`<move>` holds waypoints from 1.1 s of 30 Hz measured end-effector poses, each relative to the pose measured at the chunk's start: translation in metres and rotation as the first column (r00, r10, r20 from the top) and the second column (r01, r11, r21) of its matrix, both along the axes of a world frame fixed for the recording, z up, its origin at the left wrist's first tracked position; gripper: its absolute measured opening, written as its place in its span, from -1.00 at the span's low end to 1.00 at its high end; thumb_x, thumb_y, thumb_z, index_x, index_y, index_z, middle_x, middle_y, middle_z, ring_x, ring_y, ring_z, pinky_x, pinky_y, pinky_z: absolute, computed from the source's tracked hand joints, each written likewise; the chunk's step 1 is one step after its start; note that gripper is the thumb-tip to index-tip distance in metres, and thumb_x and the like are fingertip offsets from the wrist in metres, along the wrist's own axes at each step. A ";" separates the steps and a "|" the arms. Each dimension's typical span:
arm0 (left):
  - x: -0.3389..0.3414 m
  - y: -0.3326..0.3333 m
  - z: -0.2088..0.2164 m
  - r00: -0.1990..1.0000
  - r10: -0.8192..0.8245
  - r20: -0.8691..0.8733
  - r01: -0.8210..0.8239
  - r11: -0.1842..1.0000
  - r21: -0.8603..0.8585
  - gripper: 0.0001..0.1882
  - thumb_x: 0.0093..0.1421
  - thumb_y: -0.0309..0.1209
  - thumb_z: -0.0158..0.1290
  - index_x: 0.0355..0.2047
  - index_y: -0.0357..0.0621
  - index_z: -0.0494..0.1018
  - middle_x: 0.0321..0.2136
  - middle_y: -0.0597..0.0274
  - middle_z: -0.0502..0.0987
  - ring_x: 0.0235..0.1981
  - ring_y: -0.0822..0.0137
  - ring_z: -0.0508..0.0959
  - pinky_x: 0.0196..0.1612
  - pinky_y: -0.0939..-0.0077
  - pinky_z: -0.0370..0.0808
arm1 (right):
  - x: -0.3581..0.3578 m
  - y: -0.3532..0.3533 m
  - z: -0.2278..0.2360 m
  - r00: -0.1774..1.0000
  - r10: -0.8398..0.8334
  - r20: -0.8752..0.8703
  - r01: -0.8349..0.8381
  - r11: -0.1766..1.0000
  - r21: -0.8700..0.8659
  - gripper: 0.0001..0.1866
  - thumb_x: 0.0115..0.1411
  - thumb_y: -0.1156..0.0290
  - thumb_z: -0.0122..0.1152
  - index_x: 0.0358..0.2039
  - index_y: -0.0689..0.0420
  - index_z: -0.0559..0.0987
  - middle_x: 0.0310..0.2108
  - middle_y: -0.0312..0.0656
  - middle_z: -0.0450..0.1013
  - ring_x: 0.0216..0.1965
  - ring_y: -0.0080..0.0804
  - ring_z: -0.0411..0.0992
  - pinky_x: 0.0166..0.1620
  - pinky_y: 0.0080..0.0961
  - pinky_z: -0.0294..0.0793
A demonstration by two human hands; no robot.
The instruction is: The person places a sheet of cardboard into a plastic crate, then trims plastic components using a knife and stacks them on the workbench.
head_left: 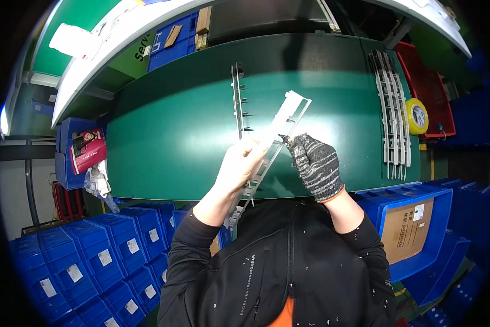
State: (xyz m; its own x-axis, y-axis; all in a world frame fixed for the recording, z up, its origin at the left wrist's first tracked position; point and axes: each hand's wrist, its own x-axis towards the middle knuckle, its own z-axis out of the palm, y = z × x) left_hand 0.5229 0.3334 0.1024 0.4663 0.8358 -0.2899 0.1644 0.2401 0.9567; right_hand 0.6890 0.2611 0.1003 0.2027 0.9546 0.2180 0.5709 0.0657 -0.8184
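My bare left hand [235, 166] is closed around a long, pale, ladder-like strip [292, 102] with crossbars. The strip slants from near my chest up over the green table, and its far end glares white. My right hand [317, 168], in a dark grey striped knit glove with an orange cuff, is closed at the strip's right edge. A small dark tip shows at its fingertips; what it belongs to is hidden in the glove. Beyond my left hand, a similar narrow strip [237, 101] with short dark prongs lies lengthwise on the table.
Several similar strips [389, 114] lie side by side at the table's right, beside a yellow tape roll [416, 116] and a red bin [427, 87]. Blue crates [103, 256] are stacked at lower left. A blue crate [441, 218] with cardboard stands at right. A white shelf [87, 76] overhangs the back left.
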 end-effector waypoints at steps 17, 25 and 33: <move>0.001 0.010 -0.035 0.965 -0.233 0.120 0.231 0.972 0.034 -0.73 0.12 -0.32 0.04 -0.63 -0.19 0.33 -0.56 0.41 0.34 -0.45 0.54 0.29 -0.37 0.61 0.22 | -0.008 0.001 -0.012 0.552 -0.285 -0.783 0.055 0.950 -0.307 -0.88 0.13 0.45 0.05 -0.36 0.23 0.48 -0.67 -0.33 0.35 -0.75 -0.69 0.23 -0.69 -0.76 0.21; -0.031 0.030 -0.026 0.905 -0.418 0.081 0.425 0.894 -0.141 -0.72 0.15 -0.41 -0.11 -0.14 -0.26 0.35 -0.27 0.18 0.45 -0.18 0.39 0.41 -0.04 0.51 0.29 | 0.074 0.007 0.012 0.133 -0.170 -0.976 0.328 0.937 -0.119 -0.88 0.11 0.45 0.04 -0.38 0.24 0.41 -0.65 -0.26 0.30 -0.76 -0.64 0.17 -0.75 -0.79 0.13; -0.073 0.009 -0.036 0.942 -0.301 0.146 0.311 0.949 -0.049 -0.74 0.14 -0.34 -0.05 -0.54 -0.31 0.43 -0.44 0.16 0.46 -0.37 0.37 0.44 -0.26 0.55 0.34 | 0.080 0.026 0.040 0.111 -0.263 -0.958 0.631 0.763 -0.137 -0.83 0.13 0.46 0.04 -0.30 0.29 0.44 -0.67 -0.35 0.28 -0.69 -0.67 0.24 -0.70 -0.77 0.23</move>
